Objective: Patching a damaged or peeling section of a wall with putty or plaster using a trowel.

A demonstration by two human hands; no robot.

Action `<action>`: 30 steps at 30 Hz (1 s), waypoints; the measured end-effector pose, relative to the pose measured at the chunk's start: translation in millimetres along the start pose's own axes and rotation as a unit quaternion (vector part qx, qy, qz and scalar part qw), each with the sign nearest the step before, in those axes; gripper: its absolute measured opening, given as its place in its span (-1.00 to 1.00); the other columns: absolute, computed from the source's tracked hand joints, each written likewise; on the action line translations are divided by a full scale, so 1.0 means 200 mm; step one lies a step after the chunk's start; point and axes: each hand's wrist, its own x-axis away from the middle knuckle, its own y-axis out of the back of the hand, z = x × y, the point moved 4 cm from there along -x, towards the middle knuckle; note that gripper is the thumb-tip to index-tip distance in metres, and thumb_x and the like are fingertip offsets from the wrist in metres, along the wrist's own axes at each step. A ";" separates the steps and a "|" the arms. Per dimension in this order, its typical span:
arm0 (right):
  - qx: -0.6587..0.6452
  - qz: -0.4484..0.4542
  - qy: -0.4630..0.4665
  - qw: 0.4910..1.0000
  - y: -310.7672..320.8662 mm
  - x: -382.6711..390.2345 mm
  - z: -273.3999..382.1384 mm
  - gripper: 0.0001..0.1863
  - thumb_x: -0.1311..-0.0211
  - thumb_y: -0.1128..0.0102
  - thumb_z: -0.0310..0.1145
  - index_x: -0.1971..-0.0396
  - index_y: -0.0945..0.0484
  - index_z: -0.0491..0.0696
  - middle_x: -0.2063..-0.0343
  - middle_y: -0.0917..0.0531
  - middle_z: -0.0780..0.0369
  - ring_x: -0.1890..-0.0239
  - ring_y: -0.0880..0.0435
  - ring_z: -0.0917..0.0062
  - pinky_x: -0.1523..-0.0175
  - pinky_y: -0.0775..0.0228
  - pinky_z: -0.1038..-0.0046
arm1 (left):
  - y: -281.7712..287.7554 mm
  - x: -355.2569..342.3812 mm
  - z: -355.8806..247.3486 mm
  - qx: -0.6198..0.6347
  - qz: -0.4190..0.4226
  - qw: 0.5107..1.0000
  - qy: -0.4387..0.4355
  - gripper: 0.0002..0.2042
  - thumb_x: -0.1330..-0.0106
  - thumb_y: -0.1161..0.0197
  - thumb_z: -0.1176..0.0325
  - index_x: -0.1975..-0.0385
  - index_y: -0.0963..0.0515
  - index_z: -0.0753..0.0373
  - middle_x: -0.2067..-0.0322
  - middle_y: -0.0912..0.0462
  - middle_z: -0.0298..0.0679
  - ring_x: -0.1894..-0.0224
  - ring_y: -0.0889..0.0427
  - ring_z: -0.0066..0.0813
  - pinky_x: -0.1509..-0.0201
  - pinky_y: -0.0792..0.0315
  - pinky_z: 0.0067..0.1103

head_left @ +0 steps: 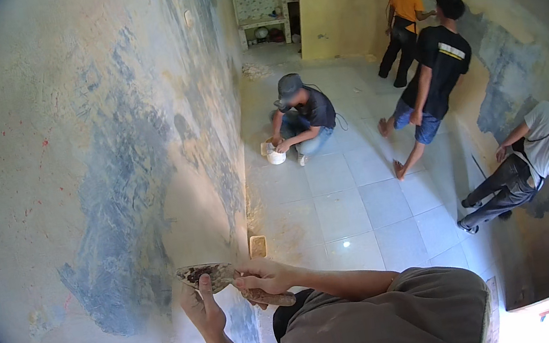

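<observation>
A scraper [220, 273] with a wide blade, dark residue on it and a stained handle is held between both my hands, close to the patchy wall on the left. My right hand [265, 276] wraps round the scraper where blade meets handle, and the handle's end sticks out below it. My left hand [206, 313] grips the blade with its thumb laid on the face; the other fingers are mostly hidden behind it. On the wall [130, 220], grey-blue patches show among the beige coating.
A small rectangular tub [258, 247] sits on the tiled floor by the wall's foot. Farther off, a person [308, 112] crouches over a white bucket [276, 155]. Three more people stand along the right wall [510, 78]. A low counter [263, 22] is at the back.
</observation>
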 end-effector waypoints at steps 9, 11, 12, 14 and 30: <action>0.313 -0.034 0.266 0.911 -0.02 -0.18 0.17 -0.70 -0.43 -0.14 -0.23 0.44 -0.61 -0.13 0.69 -0.62 0.22 0.68 -0.62 0.55 0.54 -0.39 0.47 | 0.08 0.00 -0.09 -0.063 0.011 0.998 -0.025 -0.84 -0.40 -0.18 0.40 0.22 -0.60 0.37 0.29 -0.67 -0.14 0.21 -0.61 -0.31 0.01 -0.42 -0.49; 0.320 -0.002 0.262 0.910 -0.03 -0.21 0.25 -0.71 -0.41 -0.15 -0.25 0.45 -0.62 -0.13 0.67 -0.62 0.17 0.66 -0.65 0.44 0.53 -0.40 0.44 | 0.08 -0.03 -0.13 -0.084 0.001 0.995 -0.054 -0.85 -0.37 -0.19 0.42 0.22 -0.60 0.37 0.29 -0.67 -0.12 0.20 -0.62 -0.27 0.02 -0.43 -0.48; 0.373 -0.012 0.291 0.881 -0.03 -0.23 0.31 -0.75 -0.40 -0.15 -0.30 0.44 -0.62 -0.12 0.67 -0.61 0.14 0.66 -0.65 0.39 0.52 -0.42 0.42 | 0.08 -0.04 -0.14 -0.099 0.010 0.991 -0.085 -0.86 -0.34 -0.21 0.44 0.22 -0.60 0.36 0.29 -0.66 -0.10 0.20 -0.62 -0.24 0.03 -0.43 -0.48; 0.409 0.013 0.326 0.852 -0.05 -0.27 0.37 -0.78 -0.39 -0.14 -0.35 0.43 -0.63 -0.12 0.67 -0.60 0.11 0.65 -0.65 0.33 0.51 -0.43 0.39 | 0.08 -0.07 -0.14 -0.129 0.009 0.988 -0.080 -0.86 -0.30 -0.24 0.45 0.22 -0.60 0.35 0.32 -0.61 -0.05 0.21 -0.58 -0.15 0.10 -0.42 -0.37; 0.288 -0.062 0.435 0.851 0.01 -0.70 0.44 -0.55 -0.44 -0.05 -0.43 0.74 -0.41 -0.18 0.84 -0.28 0.16 0.82 -0.24 0.39 0.63 -0.02 0.31 | 0.16 -0.04 -0.02 -0.158 -0.135 0.974 0.090 -0.78 -0.52 -0.09 0.31 0.25 -0.55 0.35 0.39 -0.69 -0.21 0.27 -0.65 -0.52 0.12 -0.48 -0.54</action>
